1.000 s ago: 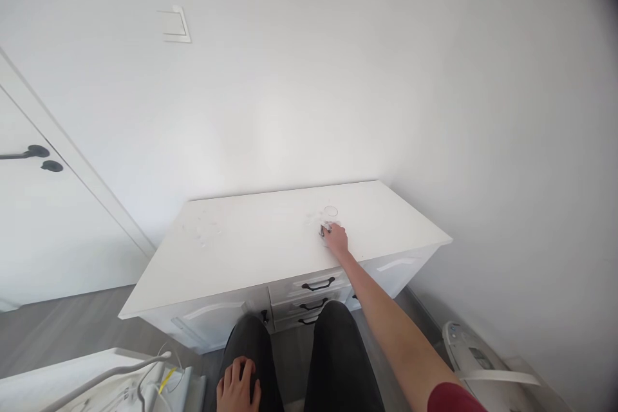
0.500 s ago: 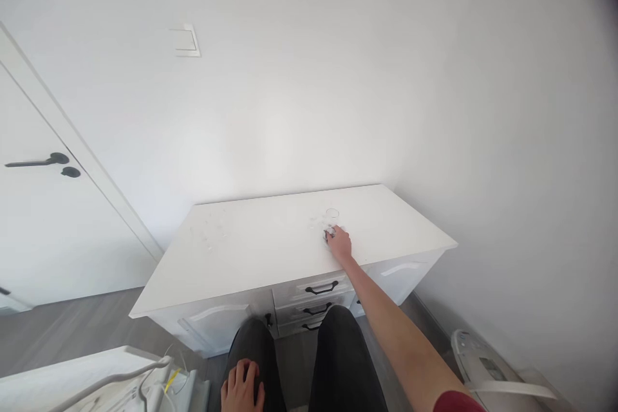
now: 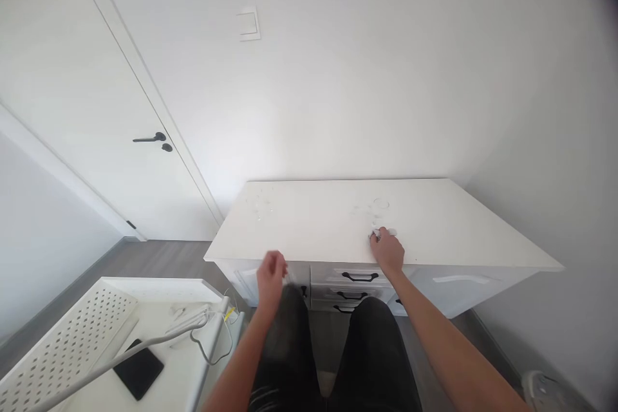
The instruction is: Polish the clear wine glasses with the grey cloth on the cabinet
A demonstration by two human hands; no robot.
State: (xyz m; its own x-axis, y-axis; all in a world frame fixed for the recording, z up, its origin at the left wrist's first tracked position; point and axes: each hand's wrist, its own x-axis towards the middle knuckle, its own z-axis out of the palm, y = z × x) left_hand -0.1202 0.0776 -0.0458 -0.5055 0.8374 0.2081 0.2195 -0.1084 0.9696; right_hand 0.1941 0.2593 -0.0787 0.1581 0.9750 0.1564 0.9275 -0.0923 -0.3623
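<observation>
On the white cabinet top (image 3: 318, 241), near its front edge, my right hand (image 3: 389, 251) is closed around a small crumpled white-and-grey wad (image 3: 392, 232); whether it is cloth or tissue I cannot tell. Just behind it lie a thin ring-shaped mark (image 3: 381, 203) and a patch of shiny wet-looking spots (image 3: 364, 211). More droplet-like spots (image 3: 261, 206) show at the far left of the top. My left hand (image 3: 271, 270) hangs in front of the cabinet's edge, above my left knee. Its fingers look bent but are blurred.
Below the top are drawers with black handles (image 3: 360, 277). To my lower left stands a white cart or shelf (image 3: 183, 360) with cables and a black flat device (image 3: 139, 369). A door with a black handle (image 3: 150, 138) is at left. A pale appliance (image 3: 543, 393) sits lower right.
My left hand has risen from my thigh toward the cabinet's front edge. My right hand still grips the wad on the top. The view has turned left, showing more of the cart.
</observation>
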